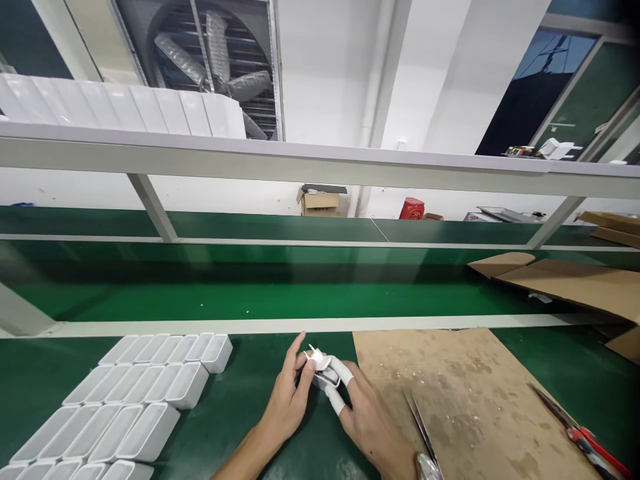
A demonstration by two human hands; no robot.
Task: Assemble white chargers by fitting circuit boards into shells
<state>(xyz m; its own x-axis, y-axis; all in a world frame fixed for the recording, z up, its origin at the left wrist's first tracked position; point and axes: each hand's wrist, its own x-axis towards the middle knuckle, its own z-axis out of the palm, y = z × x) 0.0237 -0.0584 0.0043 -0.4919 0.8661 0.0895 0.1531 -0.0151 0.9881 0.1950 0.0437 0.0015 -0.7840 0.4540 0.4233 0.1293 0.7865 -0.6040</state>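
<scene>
Above the front of the green bench, my left hand (287,400) pinches a small white plug piece (319,361) with two thin prongs pointing up and left. My right hand (369,419), with white finger covers on its thumb and a finger, grips a small open white plastic case (327,379) just below the plug piece. The two pieces touch or nearly touch; how they join is hidden by my fingers. Tweezers (423,427) lie beside my right hand on a stained brown board (465,387).
Rows of white plastic trays (150,430) stand at the left. Red-handled scissors (575,430) lie at the right. Behind the bench edge runs a green conveyor belt (280,300), with cardboard (575,283) over its right end. A white shelf rail (320,163) crosses above.
</scene>
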